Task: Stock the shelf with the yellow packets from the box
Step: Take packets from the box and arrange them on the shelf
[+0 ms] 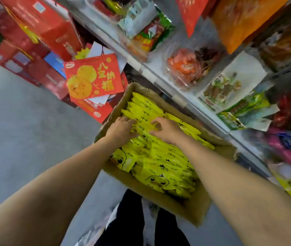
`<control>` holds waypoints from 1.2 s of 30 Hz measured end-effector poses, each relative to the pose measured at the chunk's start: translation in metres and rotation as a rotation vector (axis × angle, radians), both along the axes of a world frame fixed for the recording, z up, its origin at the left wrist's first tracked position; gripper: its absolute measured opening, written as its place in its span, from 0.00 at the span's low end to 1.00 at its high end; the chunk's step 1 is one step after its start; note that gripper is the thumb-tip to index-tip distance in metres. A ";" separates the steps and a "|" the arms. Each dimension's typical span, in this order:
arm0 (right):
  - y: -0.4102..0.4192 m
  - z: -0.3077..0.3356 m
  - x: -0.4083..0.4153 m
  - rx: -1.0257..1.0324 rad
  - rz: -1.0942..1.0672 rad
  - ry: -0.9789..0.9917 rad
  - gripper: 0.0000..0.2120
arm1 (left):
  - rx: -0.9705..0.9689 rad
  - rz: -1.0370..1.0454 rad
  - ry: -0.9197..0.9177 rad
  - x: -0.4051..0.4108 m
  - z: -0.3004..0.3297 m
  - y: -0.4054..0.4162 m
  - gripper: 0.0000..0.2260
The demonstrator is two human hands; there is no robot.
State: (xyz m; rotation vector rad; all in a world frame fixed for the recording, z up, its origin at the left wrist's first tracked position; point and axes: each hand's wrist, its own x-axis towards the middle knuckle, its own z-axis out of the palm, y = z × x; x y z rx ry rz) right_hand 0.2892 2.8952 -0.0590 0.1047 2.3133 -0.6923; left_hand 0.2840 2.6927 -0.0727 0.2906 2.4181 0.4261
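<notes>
Yellow packets with black duck faces fill a brown box beside red cartons.

Even, soft daylight perhaps — motion-blurred shelf edges, wide-angle warp.

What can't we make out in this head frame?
- Grip: left hand and right hand have fingertips among the yellow packets; whether either holds one is unclear.
- Box depth: packets cover the bottom.
- Shelf goods: motion-blurred, labels unreadable.
- Upper shelves: cut off by the top edge.
</notes>
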 end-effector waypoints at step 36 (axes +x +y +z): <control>-0.042 -0.076 -0.016 0.087 -0.202 0.148 0.16 | 0.347 0.492 -0.399 0.050 -0.062 -0.036 0.13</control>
